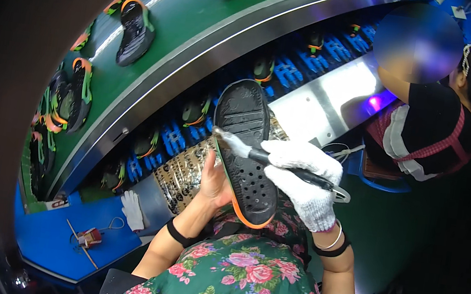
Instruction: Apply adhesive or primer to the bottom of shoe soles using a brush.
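A black shoe sole (244,112) with an orange rim at its near end is held up in front of me, its inner face with small round holes turned toward me. My left hand (216,183), bare, grips it by the left edge, thumb up along the side; the other fingers are hidden behind it. My right hand (307,175) wears a white knitted glove and is closed around the dark handle of a brush (234,144). Its pale tip lies over the sole's left edge; whether it touches cannot be made out.
A green conveyor belt (175,21) with several soles curves along the far left, edged by a metal rail (202,40). Beneath runs a rack of blue holders (174,140). A white glove (133,211) lies by the blue table (49,232). Another person (432,114) sits at the far right.
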Tool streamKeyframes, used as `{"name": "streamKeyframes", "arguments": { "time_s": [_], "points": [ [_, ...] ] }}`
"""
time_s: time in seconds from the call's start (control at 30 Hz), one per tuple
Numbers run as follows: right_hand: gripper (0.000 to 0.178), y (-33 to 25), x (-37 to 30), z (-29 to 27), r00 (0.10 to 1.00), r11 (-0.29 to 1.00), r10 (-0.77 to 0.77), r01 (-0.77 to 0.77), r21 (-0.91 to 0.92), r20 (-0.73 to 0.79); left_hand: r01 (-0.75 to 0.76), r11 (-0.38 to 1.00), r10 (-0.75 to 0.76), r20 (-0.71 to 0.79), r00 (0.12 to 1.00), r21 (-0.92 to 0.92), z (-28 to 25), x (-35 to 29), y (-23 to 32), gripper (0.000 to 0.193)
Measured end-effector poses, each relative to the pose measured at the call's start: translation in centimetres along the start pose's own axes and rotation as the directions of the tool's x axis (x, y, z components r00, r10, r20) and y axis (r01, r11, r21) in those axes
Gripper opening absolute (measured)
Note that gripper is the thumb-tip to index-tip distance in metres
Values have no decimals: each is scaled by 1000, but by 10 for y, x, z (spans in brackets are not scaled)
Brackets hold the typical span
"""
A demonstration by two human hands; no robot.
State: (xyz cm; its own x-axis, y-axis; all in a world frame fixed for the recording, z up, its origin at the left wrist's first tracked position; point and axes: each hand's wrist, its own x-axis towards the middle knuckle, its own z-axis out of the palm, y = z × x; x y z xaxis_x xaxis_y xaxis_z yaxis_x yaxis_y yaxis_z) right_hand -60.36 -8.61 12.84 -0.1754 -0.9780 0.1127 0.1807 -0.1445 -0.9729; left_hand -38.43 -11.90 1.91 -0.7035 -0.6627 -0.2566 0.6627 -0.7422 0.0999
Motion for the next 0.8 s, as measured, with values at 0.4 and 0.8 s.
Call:
{"name": "streamKeyframes", "arguments": {
  "time_s": [0.4,0.8],
  "points": [
    [21,-3,22,14,896,708,-406,434,-558,180,-110,993,113,-69,991,48,53,13,-6,92],
    [46,36,-1,14,908,791,-262,397,-466,328,-111,993,100,200,975,44,-1,17,-24,118]
  ]
}}
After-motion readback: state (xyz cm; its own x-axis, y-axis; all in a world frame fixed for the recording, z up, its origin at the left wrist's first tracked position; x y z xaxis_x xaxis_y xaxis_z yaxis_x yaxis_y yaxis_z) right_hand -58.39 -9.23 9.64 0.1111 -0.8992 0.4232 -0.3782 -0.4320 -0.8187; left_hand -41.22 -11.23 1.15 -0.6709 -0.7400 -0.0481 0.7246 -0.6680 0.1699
